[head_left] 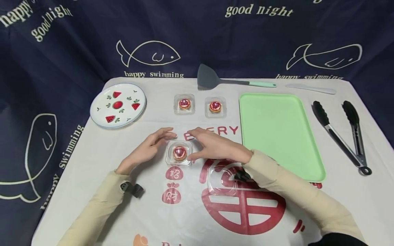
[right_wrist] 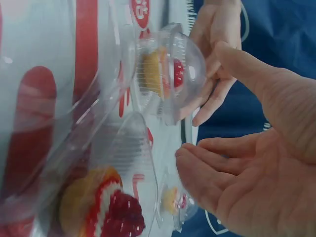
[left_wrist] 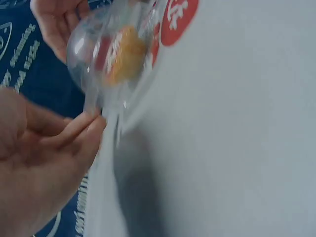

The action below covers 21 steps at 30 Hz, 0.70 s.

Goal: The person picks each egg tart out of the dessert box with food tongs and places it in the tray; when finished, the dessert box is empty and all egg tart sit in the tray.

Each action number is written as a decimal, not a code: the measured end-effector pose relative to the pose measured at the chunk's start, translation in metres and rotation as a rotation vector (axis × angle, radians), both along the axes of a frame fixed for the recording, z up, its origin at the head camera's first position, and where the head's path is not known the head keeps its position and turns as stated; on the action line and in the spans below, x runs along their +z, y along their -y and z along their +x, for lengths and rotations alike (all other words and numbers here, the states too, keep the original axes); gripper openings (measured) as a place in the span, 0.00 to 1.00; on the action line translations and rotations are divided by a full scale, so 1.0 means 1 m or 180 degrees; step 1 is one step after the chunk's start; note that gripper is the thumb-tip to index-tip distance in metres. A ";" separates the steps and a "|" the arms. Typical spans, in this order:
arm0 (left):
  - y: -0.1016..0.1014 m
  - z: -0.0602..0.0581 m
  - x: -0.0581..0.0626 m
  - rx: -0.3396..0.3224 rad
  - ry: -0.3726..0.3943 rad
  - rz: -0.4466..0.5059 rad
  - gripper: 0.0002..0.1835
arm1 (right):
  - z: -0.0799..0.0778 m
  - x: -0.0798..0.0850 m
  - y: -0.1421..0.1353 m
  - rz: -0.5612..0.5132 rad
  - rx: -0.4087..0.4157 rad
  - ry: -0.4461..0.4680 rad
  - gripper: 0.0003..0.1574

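A small clear plastic box with a red-topped tart inside lies between my two hands. At its left, my left hand reaches with fingertips right at the box's rim, as the left wrist view shows. My right hand hovers on the other side, thumb and fingers spread apart and holding nothing. Below the right wrist, an opened clear lid lies on the table. In the right wrist view another tart sits in the box half beside that lid; the forearm hides it in the head view.
Two more boxed tarts, one on the left and one on the right, stand farther back. Around them are a fruit-patterned plate, a spatula, a green tray, a pale knife and black-tipped tongs.
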<state>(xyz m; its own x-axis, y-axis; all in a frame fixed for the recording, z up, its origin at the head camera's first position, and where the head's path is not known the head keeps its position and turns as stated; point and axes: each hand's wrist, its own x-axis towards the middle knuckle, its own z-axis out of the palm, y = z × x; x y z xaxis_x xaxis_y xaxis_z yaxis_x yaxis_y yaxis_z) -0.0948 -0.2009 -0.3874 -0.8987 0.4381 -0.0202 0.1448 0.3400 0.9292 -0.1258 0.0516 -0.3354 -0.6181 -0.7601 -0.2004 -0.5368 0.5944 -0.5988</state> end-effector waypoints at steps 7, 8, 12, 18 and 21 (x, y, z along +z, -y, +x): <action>0.013 0.014 -0.004 -0.0630 0.0418 -0.0185 0.49 | -0.004 -0.006 0.017 0.0226 0.0206 0.0097 0.51; 0.011 0.015 -0.004 -0.0637 0.0366 -0.0319 0.51 | -0.004 -0.007 0.018 0.0256 0.0218 0.0092 0.51; 0.000 0.020 -0.006 -0.0583 -0.0088 -0.0759 0.54 | -0.006 -0.010 0.023 0.0341 0.0250 0.0040 0.45; -0.010 0.019 -0.012 -0.0456 -0.0737 -0.1129 0.50 | -0.010 -0.012 0.027 0.0312 0.0187 0.0085 0.37; -0.013 0.017 -0.014 -0.0434 -0.0885 -0.1264 0.48 | -0.012 -0.012 0.028 0.0279 0.0113 0.0084 0.36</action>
<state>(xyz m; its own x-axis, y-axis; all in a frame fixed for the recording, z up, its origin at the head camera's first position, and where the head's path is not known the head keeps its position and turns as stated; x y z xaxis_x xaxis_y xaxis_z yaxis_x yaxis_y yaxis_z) -0.0776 -0.1882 -0.4019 -0.8289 0.5589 0.0230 0.4363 0.6202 0.6519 -0.1374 0.0237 -0.3478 -0.5847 -0.7604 -0.2828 -0.5433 0.6259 -0.5596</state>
